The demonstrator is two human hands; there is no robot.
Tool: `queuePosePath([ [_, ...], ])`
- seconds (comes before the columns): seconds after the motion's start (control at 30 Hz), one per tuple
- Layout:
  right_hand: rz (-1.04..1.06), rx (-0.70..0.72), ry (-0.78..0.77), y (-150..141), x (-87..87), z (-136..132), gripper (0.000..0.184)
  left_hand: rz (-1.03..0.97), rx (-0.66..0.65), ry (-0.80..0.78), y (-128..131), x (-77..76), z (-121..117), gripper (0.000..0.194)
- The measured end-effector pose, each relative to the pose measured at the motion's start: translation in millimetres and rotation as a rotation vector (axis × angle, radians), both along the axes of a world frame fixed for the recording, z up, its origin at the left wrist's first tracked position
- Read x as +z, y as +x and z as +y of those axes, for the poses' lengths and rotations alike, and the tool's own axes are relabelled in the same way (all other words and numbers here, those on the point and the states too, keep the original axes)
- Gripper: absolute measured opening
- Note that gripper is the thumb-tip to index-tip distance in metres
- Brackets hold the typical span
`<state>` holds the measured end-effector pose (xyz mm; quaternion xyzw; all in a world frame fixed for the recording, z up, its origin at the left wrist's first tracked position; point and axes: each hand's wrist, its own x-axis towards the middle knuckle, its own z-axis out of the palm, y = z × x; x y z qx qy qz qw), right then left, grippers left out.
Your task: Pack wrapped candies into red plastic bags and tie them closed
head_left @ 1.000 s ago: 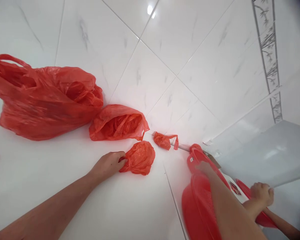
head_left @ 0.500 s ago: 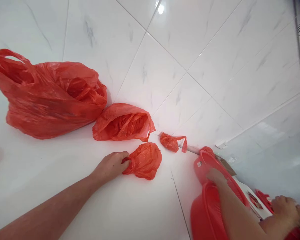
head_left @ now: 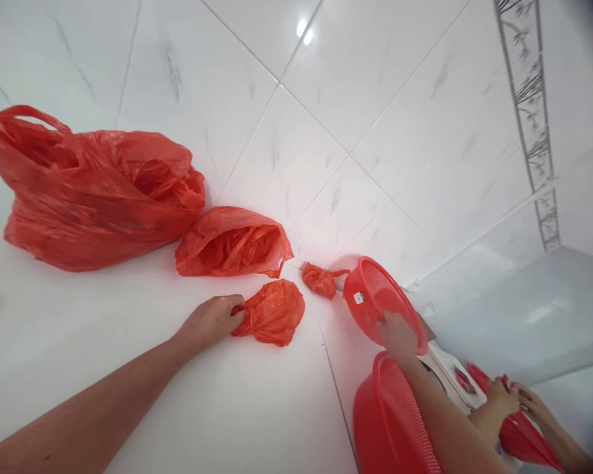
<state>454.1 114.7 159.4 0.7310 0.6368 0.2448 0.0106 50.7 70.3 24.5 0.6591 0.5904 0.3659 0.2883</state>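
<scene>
My left hand (head_left: pixel 211 324) is closed on the gathered neck of a small crumpled red plastic bag (head_left: pixel 273 313), which lies on the white surface. On the right, my right hand (head_left: pixel 399 334) grips the near rim of a red plastic basket (head_left: pixel 360 309) with perforated walls and a small white label. This basket is tilted, its opening facing away to the right. A second red perforated basket (head_left: pixel 375 415) stands just below it, partly covered by my right forearm. Near the labelled basket's left side lies a small knotted red bag (head_left: pixel 319 280).
A large red plastic bag (head_left: pixel 93 210) and a smaller open red bag (head_left: pixel 232 247) stuffed with red plastic rest against the tiled wall (head_left: pixel 277 145). At the far right, another person's hands (head_left: pixel 507 398) work over a red item (head_left: pixel 524 438), beside a white container (head_left: pixel 452 375).
The labelled basket has shifted left and up with my right hand, apart from the lower basket and nearer the knotted bag. My left hand keeps its hold. The view swung and returned.
</scene>
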Motion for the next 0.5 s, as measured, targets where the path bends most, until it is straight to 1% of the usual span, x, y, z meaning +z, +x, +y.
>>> queuePosePath([
  [0.07,-0.037,0.059,0.010,-18,-4.2,-12,0.026,0.003,0.000,0.011,0,3.3,-3,0.019],
  [0.17,-0.084,0.219,-0.009,-52,-12.4,-32,0.024,0.025,0.003,0.016,-1,7.9,-14,0.017],
  [0.2,-0.102,0.280,-0.024,-63,-15.8,-38,0.023,0.026,-0.018,0.010,-1,8.8,-19,0.016],
  [0.27,-0.138,0.392,-0.057,-85,-23.9,-48,0.024,0.022,-0.103,-0.013,-2,9.5,-34,0.014],
  [0.33,-0.185,0.471,-0.091,-101,-33.0,-53,0.028,0.041,-0.185,-0.028,-4,9.5,-52,0.013],
  [0.43,-0.269,0.508,-0.154,-117,-43.9,-55,0.029,0.104,-0.230,-0.030,-6,10.7,-79,0.019],
  [0.5,-0.293,0.508,-0.188,-122,-45.7,-56,0.023,0.139,-0.250,-0.023,-7,12.0,-92,0.023],
])
